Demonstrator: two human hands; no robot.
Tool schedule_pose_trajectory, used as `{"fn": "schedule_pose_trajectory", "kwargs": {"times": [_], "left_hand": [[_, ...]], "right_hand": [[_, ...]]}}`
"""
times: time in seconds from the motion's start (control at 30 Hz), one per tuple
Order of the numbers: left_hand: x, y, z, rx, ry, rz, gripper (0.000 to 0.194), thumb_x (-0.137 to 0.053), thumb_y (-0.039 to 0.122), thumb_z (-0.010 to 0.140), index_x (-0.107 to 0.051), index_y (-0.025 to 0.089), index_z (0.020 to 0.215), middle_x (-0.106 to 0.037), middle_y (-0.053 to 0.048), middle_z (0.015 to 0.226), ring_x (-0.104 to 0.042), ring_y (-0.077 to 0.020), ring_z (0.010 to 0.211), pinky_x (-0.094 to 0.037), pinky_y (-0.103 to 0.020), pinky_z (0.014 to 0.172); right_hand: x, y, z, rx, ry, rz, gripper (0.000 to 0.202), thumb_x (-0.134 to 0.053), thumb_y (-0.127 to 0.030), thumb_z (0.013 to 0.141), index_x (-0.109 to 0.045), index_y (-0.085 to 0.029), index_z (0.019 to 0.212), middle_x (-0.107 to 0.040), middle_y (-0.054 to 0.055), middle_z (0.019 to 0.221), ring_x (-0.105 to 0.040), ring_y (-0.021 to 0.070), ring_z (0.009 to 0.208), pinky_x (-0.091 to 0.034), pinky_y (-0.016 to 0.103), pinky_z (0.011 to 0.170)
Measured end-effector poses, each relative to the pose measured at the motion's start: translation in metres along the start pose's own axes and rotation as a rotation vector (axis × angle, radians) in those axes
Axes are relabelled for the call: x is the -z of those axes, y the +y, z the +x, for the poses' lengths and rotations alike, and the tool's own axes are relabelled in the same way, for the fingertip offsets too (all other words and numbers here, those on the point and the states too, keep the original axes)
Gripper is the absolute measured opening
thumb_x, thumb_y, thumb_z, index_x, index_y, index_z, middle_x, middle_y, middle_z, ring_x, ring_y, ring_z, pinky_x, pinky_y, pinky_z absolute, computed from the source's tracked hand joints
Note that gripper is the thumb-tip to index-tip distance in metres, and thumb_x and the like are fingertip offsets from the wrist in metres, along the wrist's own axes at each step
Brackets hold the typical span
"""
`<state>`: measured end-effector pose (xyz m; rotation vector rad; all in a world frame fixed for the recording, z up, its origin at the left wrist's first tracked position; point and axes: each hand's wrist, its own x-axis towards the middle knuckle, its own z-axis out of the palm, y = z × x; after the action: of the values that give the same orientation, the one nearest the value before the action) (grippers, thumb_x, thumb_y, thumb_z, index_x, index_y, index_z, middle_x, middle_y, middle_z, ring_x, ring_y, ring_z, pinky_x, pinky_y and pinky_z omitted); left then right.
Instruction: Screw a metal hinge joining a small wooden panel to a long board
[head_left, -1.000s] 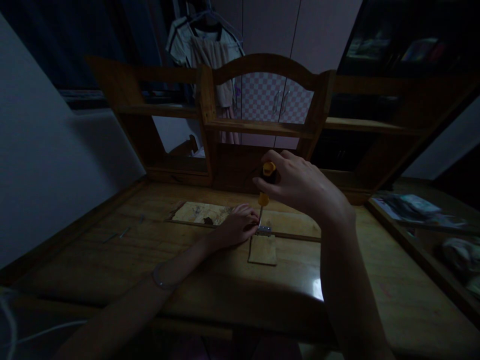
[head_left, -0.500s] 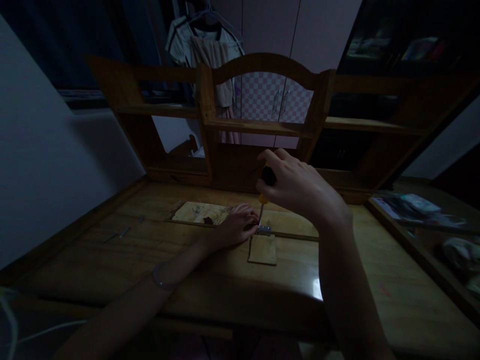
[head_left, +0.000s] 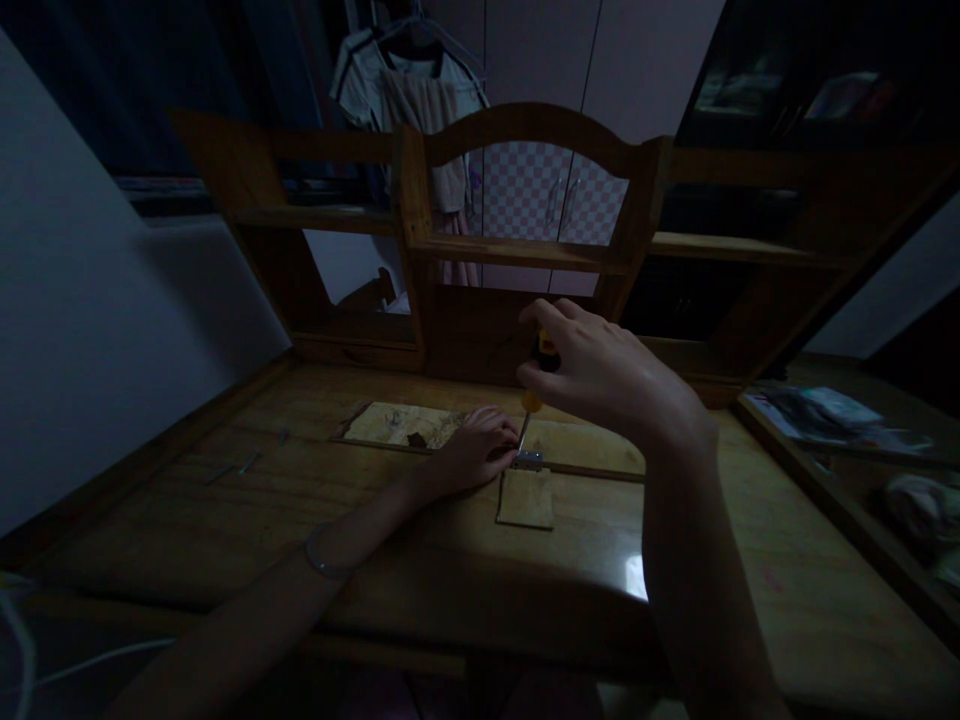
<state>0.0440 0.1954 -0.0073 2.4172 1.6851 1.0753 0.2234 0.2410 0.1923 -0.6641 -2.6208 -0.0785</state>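
My right hand (head_left: 600,365) is wrapped round the yellow and black handle of a screwdriver (head_left: 532,402), which leans slightly with its shaft pointing down. The screwdriver's tip meets the left end of a small metal hinge (head_left: 529,460). That hinge bridges a long thin wooden board (head_left: 577,440) and a small square wood piece (head_left: 526,498) on the near side. Beside the tip, my left hand (head_left: 480,447) rests on the long board with its fingers closed by the hinge's left end. Whatever lies between those fingertips is too small and dark to make out.
Loose metal pieces (head_left: 247,463) lie on the wooden desk (head_left: 315,500) at the left. A wooden shelf unit (head_left: 517,255) rises along the back. Papers and bags (head_left: 840,415) sit on a lower surface at the right. White cables (head_left: 97,655) run at the lower left.
My right hand and the screwdriver handle have shifted slightly right, so the screwdriver leans more. The handle shows a different face, as if turned. My left hand stays in place.
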Motion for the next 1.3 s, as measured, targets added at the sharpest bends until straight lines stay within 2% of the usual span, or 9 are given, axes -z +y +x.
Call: {"fn": "schedule_pose_trajectory", "kwargs": {"times": [0.1,0.27,0.4,0.57,0.73,0.97,1.1,1.2,1.3], "left_hand": [[-0.0006,-0.0006,0.0001,-0.003,-0.001,0.013,0.006,-0.063,0.021,0.088,-0.067,0.021,0.092,-0.062,-0.004,0.099,-0.056,-0.0227,0.104,-0.041,-0.044,0.103],[-0.0002,0.0002,0.001,0.004,-0.014,0.029,0.006,-0.064,0.021,0.088,-0.068,0.021,0.091,-0.062,-0.005,0.1,-0.055,-0.0238,0.105,-0.042,-0.043,0.101],[0.0022,0.0029,0.0014,0.01,-0.011,0.014,0.005,-0.064,0.02,0.087,-0.067,0.02,0.091,-0.063,-0.005,0.1,-0.055,-0.0235,0.105,-0.044,-0.041,0.099],[0.0029,0.0041,0.0016,0.012,-0.008,0.014,0.005,-0.064,0.022,0.088,-0.067,0.019,0.092,-0.063,-0.005,0.101,-0.054,-0.0239,0.105,-0.044,-0.041,0.099],[0.0008,0.0014,0.0009,0.003,-0.011,0.046,0.006,-0.064,0.024,0.089,-0.067,0.018,0.09,-0.063,-0.006,0.103,-0.054,-0.0243,0.109,-0.041,-0.042,0.105],[-0.0009,-0.0015,-0.0011,-0.005,-0.025,0.066,0.008,-0.062,0.026,0.091,-0.068,0.019,0.092,-0.063,-0.005,0.105,-0.052,-0.0251,0.113,-0.041,-0.042,0.105],[-0.0015,-0.0003,-0.0002,0.003,-0.013,0.046,0.007,-0.063,0.024,0.09,-0.067,0.019,0.092,-0.064,-0.005,0.101,-0.055,-0.0235,0.107,-0.04,-0.043,0.106],[-0.0008,0.0009,0.0002,-0.005,-0.01,0.044,0.006,-0.063,0.023,0.089,-0.067,0.019,0.092,-0.064,-0.005,0.101,-0.056,-0.0235,0.107,-0.04,-0.044,0.106],[0.0003,0.0017,0.0,-0.016,0.001,0.044,0.006,-0.063,0.023,0.089,-0.067,0.02,0.092,-0.064,-0.005,0.104,-0.054,-0.0242,0.111,-0.041,-0.043,0.105]], "right_hand": [[-0.001,0.0008,0.0014,-0.01,-0.033,-0.017,0.029,-0.049,-0.029,0.091,-0.056,-0.02,0.117,-0.067,0.009,0.105,-0.063,0.0254,0.099,-0.043,0.035,0.082],[-0.0001,0.0006,0.0023,-0.053,-0.021,-0.032,0.042,-0.046,-0.053,0.094,-0.055,-0.018,0.116,-0.068,0.01,0.098,-0.064,0.026,0.089,-0.044,0.036,0.076],[0.0013,-0.0008,-0.0003,-0.001,0.007,0.013,0.04,-0.053,-0.042,0.09,-0.054,-0.022,0.123,-0.065,0.01,0.114,-0.063,0.0265,0.099,-0.044,0.038,0.085],[-0.0025,0.0013,0.0016,0.031,-0.021,0.025,0.037,-0.051,-0.024,0.088,-0.053,-0.023,0.125,-0.065,0.008,0.11,-0.063,0.0244,0.098,-0.044,0.035,0.084],[-0.002,0.0012,0.0028,-0.014,-0.01,0.005,0.038,-0.049,-0.048,0.094,-0.054,-0.022,0.121,-0.066,0.009,0.1,-0.063,0.0244,0.088,-0.044,0.036,0.078],[-0.0017,0.0021,0.0027,0.034,-0.018,0.002,0.039,-0.051,-0.021,0.084,-0.052,-0.023,0.122,-0.064,0.007,0.107,-0.062,0.0224,0.091,-0.042,0.033,0.076],[-0.0032,0.0035,0.0034,-0.019,-0.014,-0.033,0.029,-0.048,-0.03,0.09,-0.054,-0.02,0.116,-0.065,0.008,0.095,-0.063,0.0238,0.086,-0.042,0.034,0.073],[-0.0035,0.0033,0.0019,-0.016,0.031,-0.009,0.034,-0.05,-0.042,0.091,-0.054,-0.02,0.117,-0.064,0.01,0.106,-0.063,0.0251,0.093,-0.043,0.036,0.08],[-0.0037,0.0029,0.0005,0.019,0.05,0.013,0.034,-0.053,-0.037,0.089,-0.054,-0.021,0.12,-0.061,0.01,0.117,-0.063,0.025,0.099,-0.044,0.036,0.084]]}}
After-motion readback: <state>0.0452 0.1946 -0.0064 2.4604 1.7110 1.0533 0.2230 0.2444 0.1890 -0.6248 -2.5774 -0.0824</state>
